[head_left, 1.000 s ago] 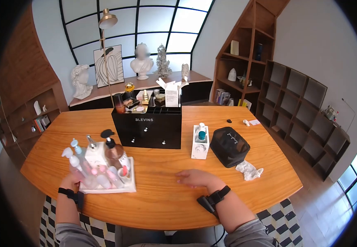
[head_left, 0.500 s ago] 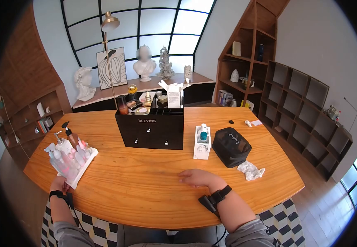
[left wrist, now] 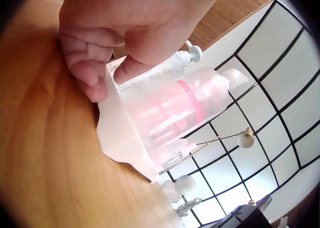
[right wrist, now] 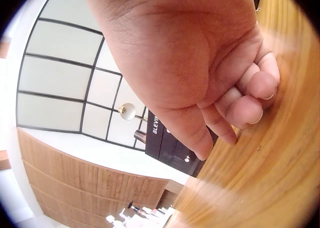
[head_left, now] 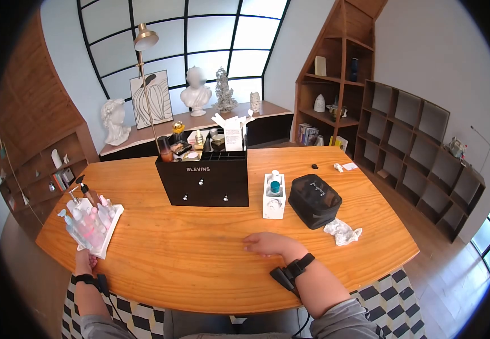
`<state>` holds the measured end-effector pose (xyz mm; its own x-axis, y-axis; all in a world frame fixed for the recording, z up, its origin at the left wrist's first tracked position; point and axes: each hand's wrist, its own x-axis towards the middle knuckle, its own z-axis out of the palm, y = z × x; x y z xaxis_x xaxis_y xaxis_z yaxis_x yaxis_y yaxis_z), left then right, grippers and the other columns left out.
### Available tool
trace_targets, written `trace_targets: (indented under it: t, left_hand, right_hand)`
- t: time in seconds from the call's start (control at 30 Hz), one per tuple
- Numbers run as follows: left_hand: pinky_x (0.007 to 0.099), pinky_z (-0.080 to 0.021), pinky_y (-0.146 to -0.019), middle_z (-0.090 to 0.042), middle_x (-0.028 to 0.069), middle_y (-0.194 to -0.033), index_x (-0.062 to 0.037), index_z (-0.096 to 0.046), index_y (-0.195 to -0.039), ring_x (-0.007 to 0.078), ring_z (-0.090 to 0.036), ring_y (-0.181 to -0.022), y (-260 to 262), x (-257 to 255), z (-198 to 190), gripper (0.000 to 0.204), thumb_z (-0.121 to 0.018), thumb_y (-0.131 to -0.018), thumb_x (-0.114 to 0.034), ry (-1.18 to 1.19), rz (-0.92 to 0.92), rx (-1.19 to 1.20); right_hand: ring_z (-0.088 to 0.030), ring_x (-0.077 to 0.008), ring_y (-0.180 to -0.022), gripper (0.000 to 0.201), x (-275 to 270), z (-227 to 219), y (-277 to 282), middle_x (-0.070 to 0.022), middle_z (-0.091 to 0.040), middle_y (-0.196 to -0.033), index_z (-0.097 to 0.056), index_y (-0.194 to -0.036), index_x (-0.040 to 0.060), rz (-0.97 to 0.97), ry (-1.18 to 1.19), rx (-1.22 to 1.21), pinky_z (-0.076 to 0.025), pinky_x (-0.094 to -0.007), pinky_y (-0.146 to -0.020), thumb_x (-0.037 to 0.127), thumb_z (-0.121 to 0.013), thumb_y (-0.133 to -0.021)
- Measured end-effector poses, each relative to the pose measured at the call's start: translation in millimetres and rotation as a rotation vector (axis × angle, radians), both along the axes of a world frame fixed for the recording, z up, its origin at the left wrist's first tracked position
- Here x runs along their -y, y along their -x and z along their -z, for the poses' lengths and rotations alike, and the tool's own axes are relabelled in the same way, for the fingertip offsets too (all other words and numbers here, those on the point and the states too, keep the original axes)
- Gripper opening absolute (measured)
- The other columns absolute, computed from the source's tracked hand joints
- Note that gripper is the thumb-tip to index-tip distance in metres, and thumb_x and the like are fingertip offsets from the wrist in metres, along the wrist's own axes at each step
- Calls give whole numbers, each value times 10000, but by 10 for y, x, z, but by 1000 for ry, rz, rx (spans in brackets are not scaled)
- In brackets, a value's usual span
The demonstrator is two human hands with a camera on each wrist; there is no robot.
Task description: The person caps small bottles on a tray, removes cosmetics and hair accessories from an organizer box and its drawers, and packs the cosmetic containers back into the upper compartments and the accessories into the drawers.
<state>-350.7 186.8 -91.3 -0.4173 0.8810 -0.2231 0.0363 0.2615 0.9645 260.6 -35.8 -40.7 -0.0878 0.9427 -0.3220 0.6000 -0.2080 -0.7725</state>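
Observation:
At the table's left side, my left hand (head_left: 85, 260) grips the near edge of a white tray (head_left: 109, 237). In the left wrist view its thumb (left wrist: 131, 70) lies over the tray's rim and the curled fingers (left wrist: 90, 75) are at its outer edge. Several pump bottles and small pink bottles stand on the tray, among them a clear bottle with a pink band (left wrist: 187, 103) and a brown pump bottle (head_left: 91, 195). My right hand (head_left: 273, 244) rests on the tabletop at the middle front, fingers loosely bent, with nothing in them.
A black drawer organizer (head_left: 202, 183) with cosmetics on top stands at the table's back middle. Right of it are a white holder (head_left: 273, 209) with bottles, a black mesh case (head_left: 314, 200) and a crumpled white tissue (head_left: 344, 231). Small bits lie at the back right.
My left hand has moved the tray with its bottles from the left front to the table's left edge, turning it. The right hand has stayed in place.

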Motion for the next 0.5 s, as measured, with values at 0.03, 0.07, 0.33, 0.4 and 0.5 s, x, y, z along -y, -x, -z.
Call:
trace_targets:
  t: [0.03,0.07,0.33,0.4,0.5]
  left_hand:
    - [294,-382,-335,-506,38,-548,-72,-555,-952,159,-470,-396,13,9,53,156,-464,-879,-175,-42,-79,48]
    - [294,-382,-335,-506,38,-548,-72,-555,-952,159,-470,-396,35,27,99,156,-464,-879,-175,-44,-79,51]
    - [271,-333,-346,-493,18,-572,-90,-555,-894,125,-452,-400,-134,336,149,97,-522,-916,-179,-404,46,-88]
    - [263,-335,-357,-487,11,-576,-92,-557,-886,115,-457,-420,-447,490,-25,88,-542,-911,-175,-438,117,-44]
    - [245,-357,-395,-481,-1,-594,-103,-564,-859,104,-475,-478,-1086,673,-445,87,-577,-899,-179,-348,309,157]
  right_hand:
    - [-512,-176,-551,535,-3,7,2,-79,-556,-648,-529,-1331,59,0,-2,3,-416,-292,-530,360,-585,-891]
    - [-512,-176,-551,535,3,-5,10,-79,-556,-648,-529,-1331,59,0,-5,6,-416,-292,-530,360,-585,-891]
    - [-506,-131,-567,505,-9,-25,18,-53,-548,-641,-536,-1346,89,-22,-1,70,-419,-266,-547,351,-580,-916]
    - [-506,-127,-564,495,-15,-9,26,-49,-545,-635,-543,-1339,92,-12,-1,65,-417,-262,-543,351,-582,-918]
    - [-503,-124,-538,479,-60,52,17,-45,-552,-632,-549,-1333,100,13,1,38,-414,-256,-524,347,-578,-924]
